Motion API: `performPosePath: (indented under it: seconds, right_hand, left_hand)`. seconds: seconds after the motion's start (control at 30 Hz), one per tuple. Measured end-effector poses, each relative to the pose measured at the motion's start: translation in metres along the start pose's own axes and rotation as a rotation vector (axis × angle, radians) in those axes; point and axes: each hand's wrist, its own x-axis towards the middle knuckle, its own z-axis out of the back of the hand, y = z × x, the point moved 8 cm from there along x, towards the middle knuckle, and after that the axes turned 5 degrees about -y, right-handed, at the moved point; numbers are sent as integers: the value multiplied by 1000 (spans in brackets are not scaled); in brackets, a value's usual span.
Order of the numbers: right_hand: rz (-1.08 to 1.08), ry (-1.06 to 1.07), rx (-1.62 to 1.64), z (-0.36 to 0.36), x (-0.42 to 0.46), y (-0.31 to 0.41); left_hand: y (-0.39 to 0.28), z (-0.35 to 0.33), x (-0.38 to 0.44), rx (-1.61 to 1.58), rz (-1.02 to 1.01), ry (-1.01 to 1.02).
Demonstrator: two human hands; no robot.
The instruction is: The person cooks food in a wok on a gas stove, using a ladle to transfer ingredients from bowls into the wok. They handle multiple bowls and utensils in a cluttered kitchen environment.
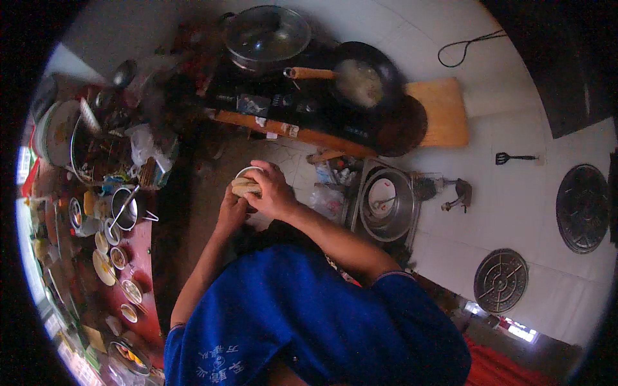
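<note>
My left hand (233,211) and my right hand (275,190) meet in front of my body. Between them is a pale beige, rounded object (245,186), too blurred to name surely. A white curved rim (247,170), like that of a bowl, shows just behind it. The fingers of my right hand curl over the top, while my left hand supports from below and the left. My palms and the lower side of what I hold are hidden.
Ahead, a wok (369,91) with a wooden handle and a glass-lidded pot (268,36) stand on the stove. Right is a metal sink basin (409,217) holding a white dish (382,195). Several small bowls (133,291) line the red table (148,270) at left.
</note>
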Motion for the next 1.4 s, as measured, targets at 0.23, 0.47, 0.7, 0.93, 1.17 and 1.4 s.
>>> performPosePath:
  seconds: [0.23, 0.47, 0.7, 0.93, 1.17, 1.4]
  right_hand:
    - [-128, -170, 223, 95, 17, -71]
    - [-571, -270, 708, 176, 27, -154]
    - [-570, -521, 874, 239, 44, -230]
    - [-787, -629, 988, 291, 90, -296]
    - [-834, -320, 416, 273, 154, -358]
    - [-852, -227, -1, 268, 176, -427]
  left_hand:
    - [-54, -108, 38, 69, 111, 102]
    - [-92, -197, 70, -9, 89, 109]
    - [-101, -245, 110, 34, -9, 167]
    - [-93, -249, 137, -24, 35, 164]
    - [-71, -202, 133, -38, 78, 59]
    - [-73, -178, 125, -94, -1, -16]
